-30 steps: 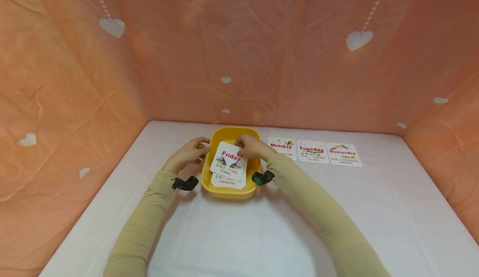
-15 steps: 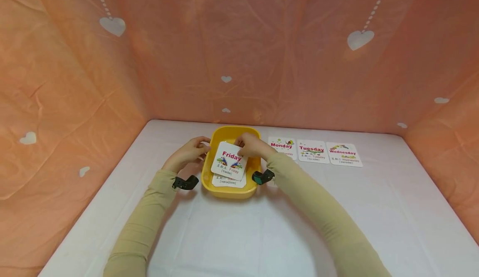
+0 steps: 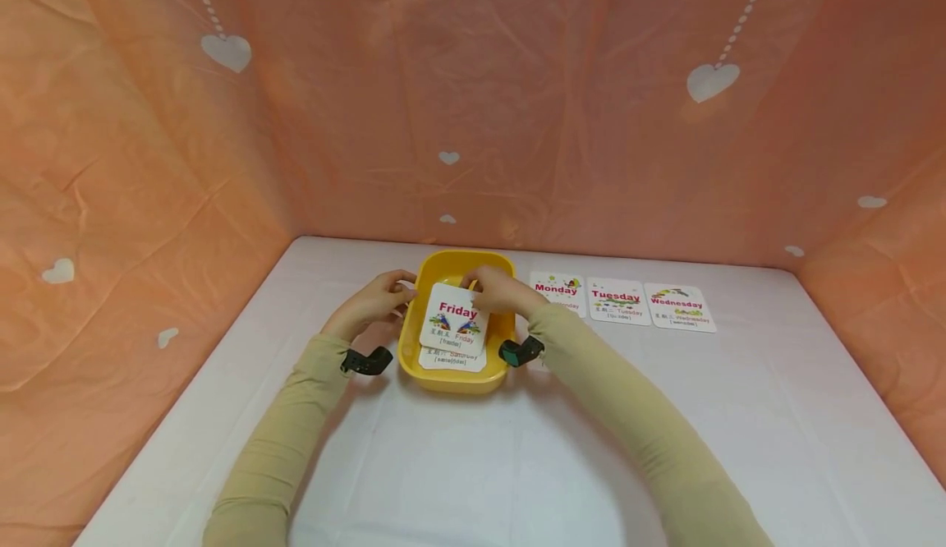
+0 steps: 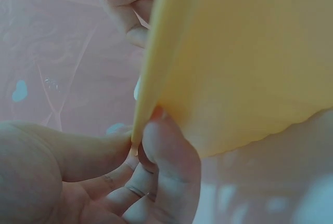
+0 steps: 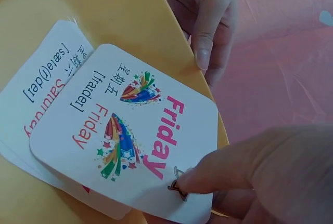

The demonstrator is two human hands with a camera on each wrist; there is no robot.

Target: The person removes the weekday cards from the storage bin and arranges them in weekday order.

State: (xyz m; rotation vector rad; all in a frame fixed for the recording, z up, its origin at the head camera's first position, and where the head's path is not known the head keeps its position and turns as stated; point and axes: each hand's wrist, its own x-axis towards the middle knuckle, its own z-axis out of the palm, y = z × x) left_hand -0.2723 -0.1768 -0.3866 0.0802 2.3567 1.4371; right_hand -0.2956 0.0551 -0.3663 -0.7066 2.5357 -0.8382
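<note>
My left hand (image 3: 375, 302) pinches the left rim of a yellow plastic basin (image 3: 454, 383) between thumb and fingers; the left wrist view shows the grip close on the basin wall (image 4: 239, 68). My right hand (image 3: 504, 291) reaches inside and pinches a corner of a white "Friday" card (image 3: 452, 327), its thumb over the printed face. In the right wrist view this Friday card (image 5: 67, 130) overlaps a small stack with a "Saturday" card (image 5: 44, 78) on top. Most of the Saturday card's upper part is hidden beneath it.
Right of the basin, cards reading "Monday" (image 3: 556, 286), "Tuesday" (image 3: 617, 301) and "Wednesday" (image 3: 677, 307) lie in a row on the white tabletop (image 3: 458, 473). The right wrist partly covers the Monday card. Peach cloth (image 3: 502, 120) with hearts encloses the back and sides.
The Friday card has turned to lie straighter and slid slightly down and right over the stack, still pinched by my right hand. My left hand stays on the basin's rim.
</note>
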